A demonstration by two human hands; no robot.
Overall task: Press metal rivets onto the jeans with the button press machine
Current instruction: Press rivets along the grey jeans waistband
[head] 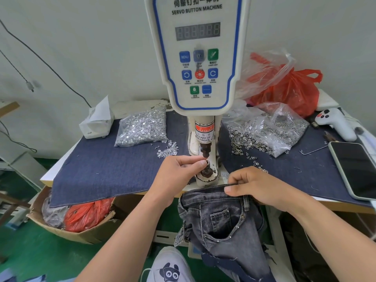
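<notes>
Left hand (179, 171) is right up at the button press machine (196, 58), fingertips pinched together at the lower die (206, 171), just under the upper punch (205, 150); whatever they pinch is too small to make out. Right hand (258, 187) sits at the table's (48, 176) front edge, fingers curled over and thumb under, gripping the waistband of the grey jeans (221, 220), which hang down off the edge with the pocket facing up. The jeans are just in front of the die, not under it.

Now the supplies! Left of the machine, a clear bag (140, 127) stuffed with shiny flat-headed rivet pieces, a few spilled loose (167, 150) on the blue denim cloth (101, 165) beside it. On the right, more clear bags (270, 131) full of small ring-shaped metal parts, a scatter of them trailing toward the right hand. Behind those, a red plastic bag (289, 88) with a clear one crumpled on top (contents can't be seen).

A white tissue box (96, 123) stands at the far left corner, a tissue poking up. A phone (356, 169) lies screen-up at the right edge, near a white handheld device (335, 123). Down on the green floor, an open cardboard box (67, 226) holds red and grey plastic bags.
</notes>
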